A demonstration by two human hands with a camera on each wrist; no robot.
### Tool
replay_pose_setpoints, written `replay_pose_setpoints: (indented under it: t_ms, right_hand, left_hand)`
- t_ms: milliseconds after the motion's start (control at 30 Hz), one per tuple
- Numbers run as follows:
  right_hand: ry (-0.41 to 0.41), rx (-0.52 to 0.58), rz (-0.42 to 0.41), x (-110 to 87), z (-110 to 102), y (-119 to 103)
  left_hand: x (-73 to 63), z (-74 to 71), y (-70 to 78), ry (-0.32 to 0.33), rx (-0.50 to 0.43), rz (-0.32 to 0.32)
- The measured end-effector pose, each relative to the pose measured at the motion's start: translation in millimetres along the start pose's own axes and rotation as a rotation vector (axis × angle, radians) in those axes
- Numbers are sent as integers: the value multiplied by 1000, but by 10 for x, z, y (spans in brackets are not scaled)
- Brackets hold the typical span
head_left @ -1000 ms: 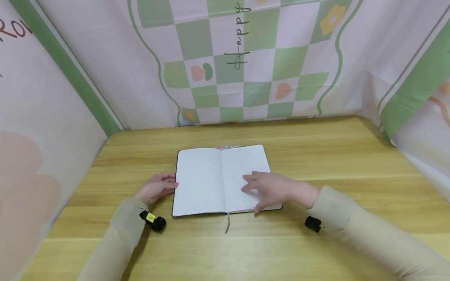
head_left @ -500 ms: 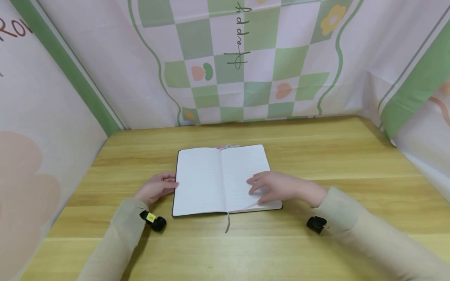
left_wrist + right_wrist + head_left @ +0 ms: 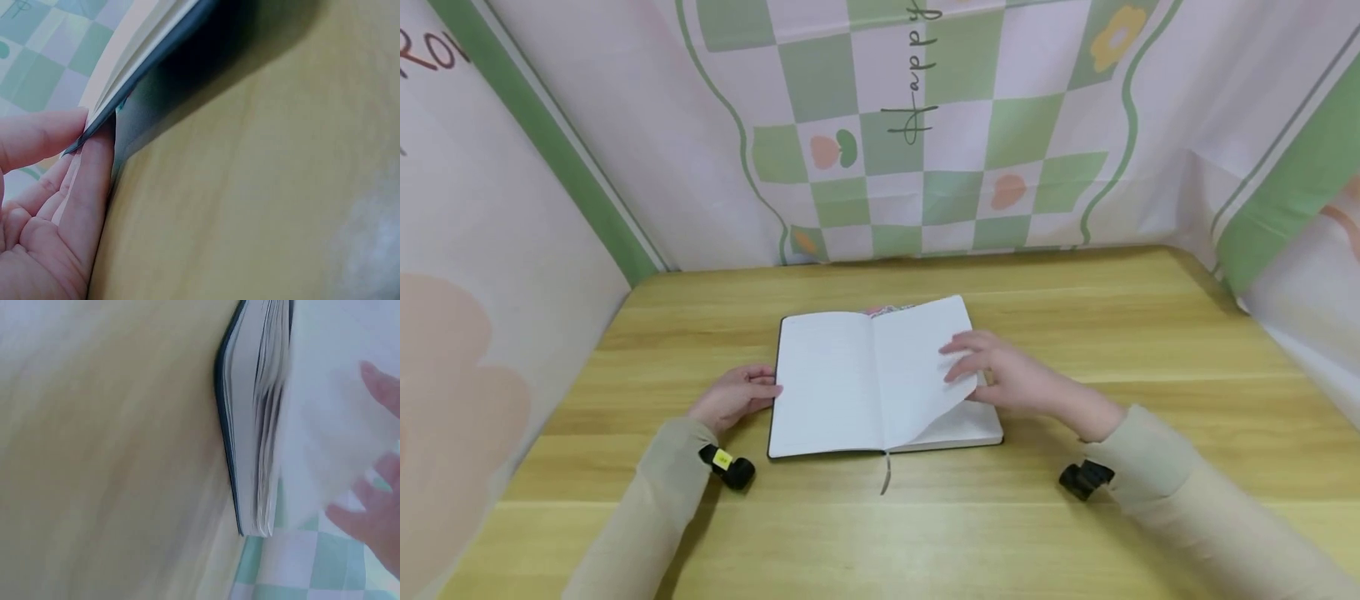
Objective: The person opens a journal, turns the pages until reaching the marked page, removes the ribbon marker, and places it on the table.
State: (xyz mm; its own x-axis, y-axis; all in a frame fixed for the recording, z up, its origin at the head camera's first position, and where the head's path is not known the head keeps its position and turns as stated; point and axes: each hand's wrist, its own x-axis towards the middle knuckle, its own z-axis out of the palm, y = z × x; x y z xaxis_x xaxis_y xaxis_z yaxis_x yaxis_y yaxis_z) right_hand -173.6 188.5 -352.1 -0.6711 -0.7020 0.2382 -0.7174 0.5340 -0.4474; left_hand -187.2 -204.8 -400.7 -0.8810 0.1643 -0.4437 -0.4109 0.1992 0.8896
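An open notebook with blank lined pages and a dark cover lies on the table in the head view. My left hand holds its left edge, thumb on the page and fingers beneath; the left wrist view shows the dark cover raised on those fingers. On the other side, my right hand pinches a page near its lower outer corner, thumb under and fingers over it. That page curls up off the stack. A ribbon bookmark hangs from the spine's near end.
The wooden table reaches back to a green-and-white checked cloth, with more cloth at both sides. Something pink and silvery peeks out past the notebook's far edge. Black wrist cameras sit at both cuffs.
My right hand has gone from lying spread over the right page to pinching its corner, lifting it up and away from me. The left hand stays at the left edge.
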Motion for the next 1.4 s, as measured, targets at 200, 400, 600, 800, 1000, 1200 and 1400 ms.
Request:
replay_pose_setpoints:
  t_ms: [200, 400, 600, 800, 1000, 1200, 1400]
  right_hand:
    - [126, 62, 173, 62, 63, -63]
    - [164, 306, 228, 133, 153, -178]
    - [89, 493, 170, 187, 292, -325]
    - [-9, 434, 132, 290, 361, -430]
    - [-176, 309, 195, 383, 422, -496]
    - [-319, 285, 284, 425, 486, -535]
    - [-426, 205, 329, 482, 550, -572]
  left_hand:
    - [6, -11, 4, -8, 12, -4]
    - [6, -11, 11, 6, 7, -17]
    - [-7, -4, 29, 10, 2, -18]
    - [-16, 4, 27, 14, -1, -13]
    - [-40, 21, 38, 30, 1, -16]
    - [-46, 30, 39, 38, 20, -11]
    - [-39, 17, 23, 16, 14, 7]
